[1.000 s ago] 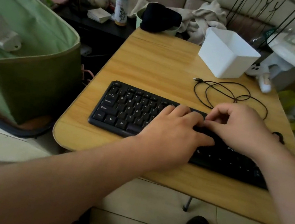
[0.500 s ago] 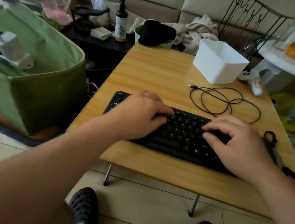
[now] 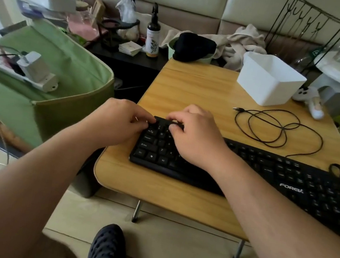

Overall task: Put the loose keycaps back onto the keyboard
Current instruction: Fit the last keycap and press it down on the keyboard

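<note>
Item: keyboard [image 3: 270, 174], black, lying along the table's [image 3: 193, 92] front edge, its left end close to the front left corner and its right end running toward the right edge. In the rows we can see, from the middle to the right end, we find no open gaps; the caps look seated, though the far right is blurred.

Item: left hand [image 3: 118, 122], at the keyboard's far left corner, fingers curled with their tips down on or just beside the top row. We cannot tell whether it pinches a keycap or only steadies the board.

Item: right hand [image 3: 195, 135], just beside the left one over the same corner, fingers bent onto the top rows. Whether a cap sits under them is hidden from us.

Item: loose keycaps, none visible on the table top; any that remain would be under the two hands or inside the white bin [image 3: 269, 78] at the far right corner, whose interior we cannot see.

Item: black cable [image 3: 278, 129], coiled between bin and keyboard, lying untouched.

Status, as we judge it: the task is nearly complete. The work has narrowed to the far left corner of the keyboard, with perhaps one cap left to press home. A check of the covered keys would remain.
</note>
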{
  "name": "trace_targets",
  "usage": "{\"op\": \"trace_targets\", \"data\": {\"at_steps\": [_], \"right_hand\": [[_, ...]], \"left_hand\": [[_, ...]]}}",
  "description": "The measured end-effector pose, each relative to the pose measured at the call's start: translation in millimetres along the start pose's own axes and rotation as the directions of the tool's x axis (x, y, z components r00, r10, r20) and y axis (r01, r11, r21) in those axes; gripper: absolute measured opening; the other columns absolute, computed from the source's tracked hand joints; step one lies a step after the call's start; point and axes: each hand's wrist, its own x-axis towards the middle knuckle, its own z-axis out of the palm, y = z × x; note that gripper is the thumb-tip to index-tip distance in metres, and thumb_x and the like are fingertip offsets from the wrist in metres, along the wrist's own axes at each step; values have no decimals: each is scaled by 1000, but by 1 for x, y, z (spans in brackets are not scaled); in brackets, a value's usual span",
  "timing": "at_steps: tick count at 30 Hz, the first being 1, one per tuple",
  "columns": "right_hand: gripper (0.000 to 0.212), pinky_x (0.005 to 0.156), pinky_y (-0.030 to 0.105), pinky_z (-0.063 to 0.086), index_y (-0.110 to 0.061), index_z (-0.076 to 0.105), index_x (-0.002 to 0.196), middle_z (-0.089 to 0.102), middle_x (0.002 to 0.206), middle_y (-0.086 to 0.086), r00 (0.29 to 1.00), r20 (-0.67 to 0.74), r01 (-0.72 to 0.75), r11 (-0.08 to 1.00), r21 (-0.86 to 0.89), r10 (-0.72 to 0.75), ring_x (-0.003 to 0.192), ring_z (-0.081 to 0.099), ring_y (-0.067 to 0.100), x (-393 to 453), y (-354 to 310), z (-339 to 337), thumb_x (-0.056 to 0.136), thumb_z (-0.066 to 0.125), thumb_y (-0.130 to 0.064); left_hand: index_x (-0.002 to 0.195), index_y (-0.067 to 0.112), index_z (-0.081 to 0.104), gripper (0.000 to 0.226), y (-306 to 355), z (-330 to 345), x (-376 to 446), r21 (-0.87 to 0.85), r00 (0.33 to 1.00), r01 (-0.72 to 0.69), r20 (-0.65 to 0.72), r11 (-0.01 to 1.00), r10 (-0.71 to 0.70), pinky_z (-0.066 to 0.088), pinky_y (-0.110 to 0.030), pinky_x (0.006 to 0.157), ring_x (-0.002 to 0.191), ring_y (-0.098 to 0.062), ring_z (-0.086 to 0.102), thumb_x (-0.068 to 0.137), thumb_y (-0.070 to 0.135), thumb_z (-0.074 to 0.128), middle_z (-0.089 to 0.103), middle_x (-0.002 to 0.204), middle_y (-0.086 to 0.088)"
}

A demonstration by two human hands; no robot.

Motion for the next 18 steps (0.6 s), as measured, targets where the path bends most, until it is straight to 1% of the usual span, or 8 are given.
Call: {"op": "trace_targets", "data": {"at_steps": [2, 3, 5, 8, 10, 13, 16, 18], "right_hand": [[31, 104, 53, 42, -33, 65, 131, 48, 123, -3, 997, 71, -36, 997, -74, 41, 126, 38, 29, 11, -12, 7, 104, 49, -34], [31, 102, 52, 43, -33, 65, 130, 47, 123, -2, 995, 82, -48, 993, -103, 57, 126, 37, 30, 15, -17, 9, 104, 48, -33], [32, 99, 49, 43, -31, 68, 126, 46, 120, -2, 995, 65, -67, 991, -120, 76, 124, 37, 29, 20, -23, 11, 103, 46, -28], [34, 100, 48, 46, -27, 71, 120, 48, 114, -3, 997, 35, -61, 995, -74, 64, 119, 42, 26, 19, -22, 12, 101, 45, -19], [36, 102, 48, 46, -25, 71, 123, 50, 118, -3, 998, 22, -52, 996, -74, 54, 120, 42, 26, 16, -23, 14, 100, 44, -16], [42, 103, 46, 43, -23, 67, 132, 49, 125, -3, 998, 28, -48, 993, -105, 51, 120, 39, 27, 10, -29, 20, 99, 43, -13], [45, 103, 46, 43, -24, 63, 138, 47, 130, -1, 998, 22, -62, 990, -129, 65, 122, 36, 28, 4, -36, 25, 98, 44, -13], [44, 102, 47, 43, -21, 63, 135, 47, 129, 0, 997, 16, -77, 988, -133, 80, 122, 36, 29, 5, -39, 26, 96, 45, -13]], "left_hand": [[121, 40, 74, 26, -3, 0, 2, 3, 1000, -7, 15, 1000, 7, 40, -21, 87, 99, -4, 58, 99, 26, 66, 65, 101, 18], [120, 38, 74, 25, -5, -1, 4, -10, 1000, 0, 25, 1000, 1, 41, -21, 88, 100, -4, 59, 99, 26, 66, 66, 101, 19], [116, 36, 74, 21, -10, -3, 6, -62, 998, 29, 51, 998, -26, 44, -22, 89, 98, -2, 61, 97, 27, 70, 68, 102, 20], [110, 36, 74, 21, -17, -3, 9, -155, 993, 67, 108, 986, -51, 49, -22, 85, 95, 2, 64, 89, 33, 79, 72, 100, 17], [107, 36, 73, 27, -19, -3, 10, -191, 989, 86, 132, 978, -61, 51, -21, 83, 93, 2, 65, 84, 36, 85, 73, 98, 17], [105, 35, 72, 28, -19, -1, 10, -206, 990, 93, 120, 974, -69, 49, -18, 77, 90, 3, 65, 81, 34, 87, 72, 96, 17], [104, 34, 73, 27, -19, 2, 9, -228, 991, 100, 105, 969, -77, 51, -19, 77, 88, 2, 66, 81, 32, 88, 72, 95, 17], [104, 33, 73, 27, -20, 3, 8, -234, 992, 98, 97, 967, -77, 51, -19, 78, 88, 2, 66, 81, 31, 88, 72, 94, 17]]}}
